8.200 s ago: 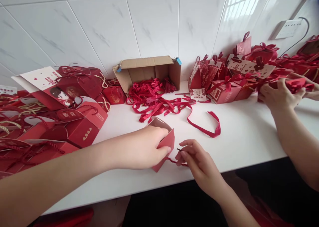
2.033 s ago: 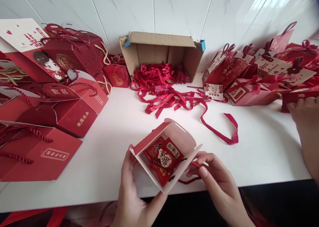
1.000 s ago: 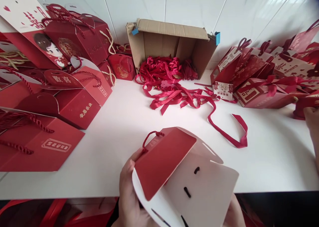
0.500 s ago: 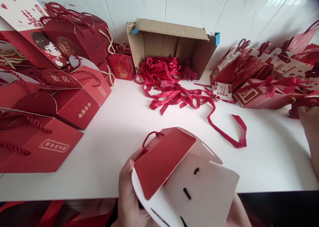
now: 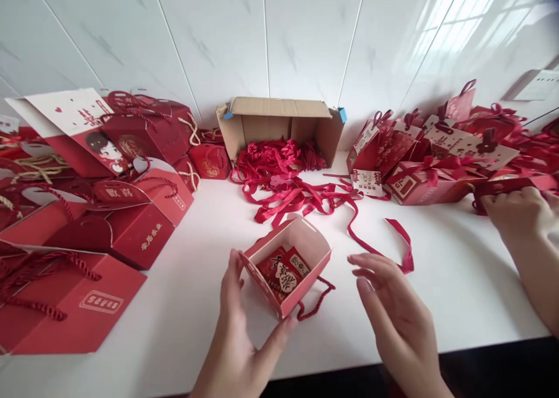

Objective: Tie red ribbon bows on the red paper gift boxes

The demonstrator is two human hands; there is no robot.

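A small red gift box stands on the white table with its top open and its pale inner walls showing. Several red printed packets lie inside it. My left hand grips the near left side of the box, thumb at the near corner and fingers along the left wall. A twisted red cord handle droops onto the table at the box's right side. To the right of the box, my right hand is open, fingers apart, touching nothing.
Red gift boxes with cord handles crowd the left. A cardboard box spilling red ribbons lies against the tiled wall. Ribboned boxes stand at the right, where another person's hands touch a dark red box.
The gift box, tilted in both hands before, now sits on the table with its inside and packets showing. My right hand has let go and moved right. The view has tipped upward.
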